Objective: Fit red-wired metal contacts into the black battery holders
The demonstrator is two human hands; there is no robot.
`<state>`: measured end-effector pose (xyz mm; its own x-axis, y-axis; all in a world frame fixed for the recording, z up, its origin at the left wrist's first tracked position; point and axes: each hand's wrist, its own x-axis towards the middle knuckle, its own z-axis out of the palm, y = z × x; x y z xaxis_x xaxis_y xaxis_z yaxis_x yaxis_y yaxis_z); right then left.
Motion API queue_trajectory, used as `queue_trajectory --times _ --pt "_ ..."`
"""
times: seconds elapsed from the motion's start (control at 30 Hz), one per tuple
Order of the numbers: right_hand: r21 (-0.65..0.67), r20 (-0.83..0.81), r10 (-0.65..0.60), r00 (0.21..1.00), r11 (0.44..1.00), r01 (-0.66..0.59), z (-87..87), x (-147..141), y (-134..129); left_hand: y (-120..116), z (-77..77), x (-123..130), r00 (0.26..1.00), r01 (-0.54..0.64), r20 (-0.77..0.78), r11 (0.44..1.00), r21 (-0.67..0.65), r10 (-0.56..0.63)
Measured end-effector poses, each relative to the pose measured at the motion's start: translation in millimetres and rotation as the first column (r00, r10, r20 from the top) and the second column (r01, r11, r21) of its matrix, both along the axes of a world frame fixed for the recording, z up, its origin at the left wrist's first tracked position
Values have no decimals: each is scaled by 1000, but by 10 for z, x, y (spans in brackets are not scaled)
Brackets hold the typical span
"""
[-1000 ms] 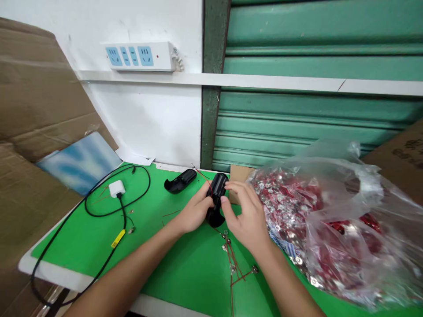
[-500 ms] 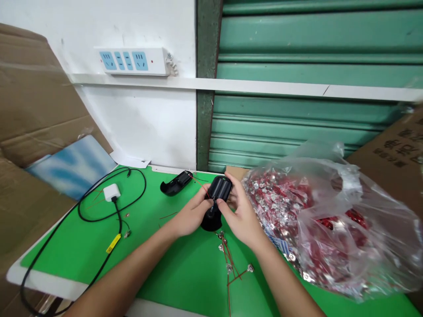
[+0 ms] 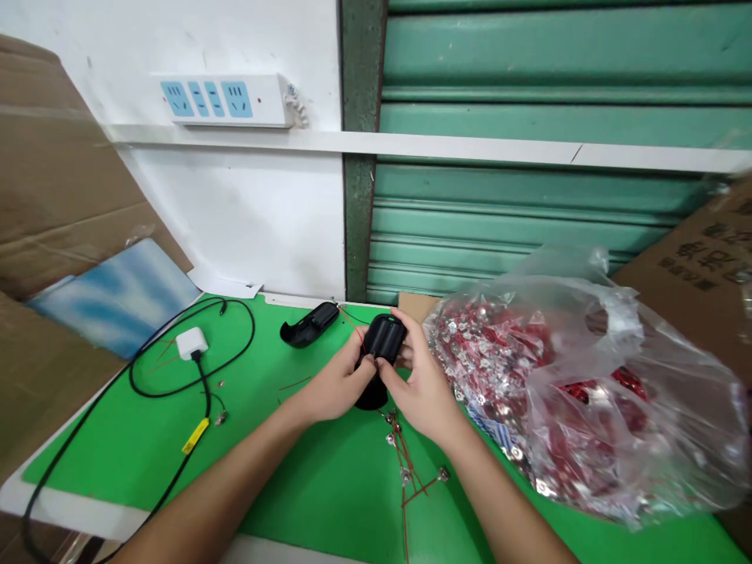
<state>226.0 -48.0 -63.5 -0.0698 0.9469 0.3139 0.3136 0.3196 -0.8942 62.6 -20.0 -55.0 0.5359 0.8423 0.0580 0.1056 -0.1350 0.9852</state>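
Note:
Both hands hold a black plastic battery housing [image 3: 385, 335] above the green table, its slotted side facing up. My left hand [image 3: 341, 377] grips the left side, its thumb pressing near the lower middle of the part. My right hand [image 3: 420, 376] wraps the right side, with its thumb beside the left one. What the thumbtips press on is too small to make out. A thin red wire runs from the housing toward a second black plastic shell [image 3: 309, 325], which lies behind my left hand. Below the housing lie several red wires with small metal contact tabs [image 3: 405, 475].
A clear plastic bag [image 3: 587, 392] full of red-wired metal tabs fills the right side. A black cable [image 3: 250, 345] with a white plug-like block [image 3: 191, 343] loops at left. Cardboard [image 3: 59, 196] stands at the left edge; a power strip [image 3: 226, 100] hangs on the wall.
The view has shifted slightly, so most things sit a little farther left. Both hands keep their hold on the housing, which has tilted slightly.

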Motion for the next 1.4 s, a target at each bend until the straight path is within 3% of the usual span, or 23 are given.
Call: queue_trajectory --times 0.43,1.1,1.27,1.4 --pt "33 -51 -50 997 998 52 -97 -94 -28 -11 16 9 998 -10 -55 996 89 15" --pt "46 -68 -108 992 993 112 -134 -182 -44 -13 -28 48 997 -46 -56 993 107 52" --pt "10 -69 -103 992 995 104 -124 -147 -19 12 -28 20 999 -36 -35 999 31 37" --pt "5 -41 -77 996 997 77 -21 -89 -17 93 -85 -17 992 -19 124 989 -148 38"
